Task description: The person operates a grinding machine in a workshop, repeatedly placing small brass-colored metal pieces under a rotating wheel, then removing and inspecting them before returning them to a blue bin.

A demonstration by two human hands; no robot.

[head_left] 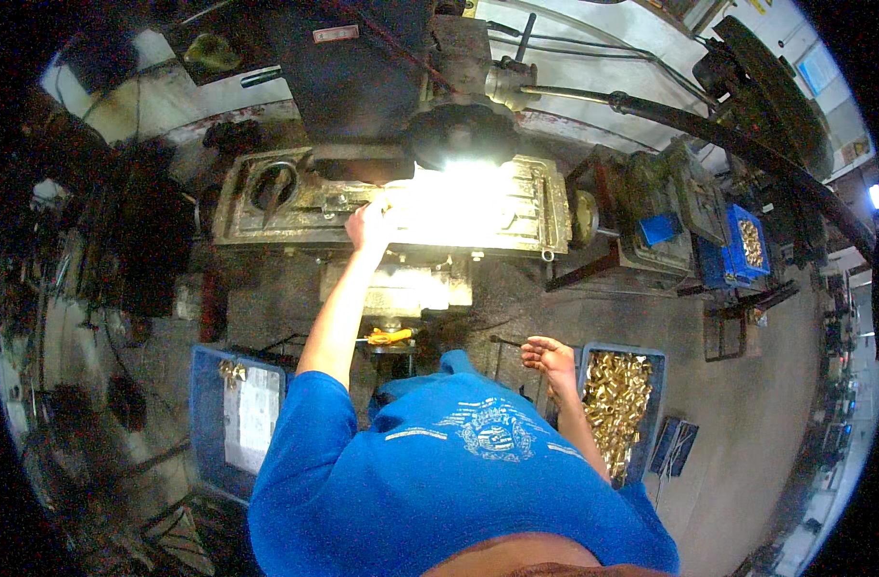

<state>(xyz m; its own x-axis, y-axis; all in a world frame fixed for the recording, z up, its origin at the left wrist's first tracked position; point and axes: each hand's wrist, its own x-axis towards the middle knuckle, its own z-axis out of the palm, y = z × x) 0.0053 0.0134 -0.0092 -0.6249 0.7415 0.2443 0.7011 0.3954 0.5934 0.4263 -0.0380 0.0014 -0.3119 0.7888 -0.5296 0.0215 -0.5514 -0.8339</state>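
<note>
The left hand (367,226) is placed on the brightly lit machine table (516,207); its grip cannot be determined. The right hand (547,356), fingers loosely curled, is held just beside the blue bin (651,358) of brass parts (615,399).

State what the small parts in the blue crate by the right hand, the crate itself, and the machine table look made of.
Small parts: likely brass, by their shiny yellow-gold glint. Blue crate: probably plastic, with matte, uniformly coloured walls. Machine table: seemingly cast metal, dull grey-brown and grimy, partly washed out by lamp glare.
</note>
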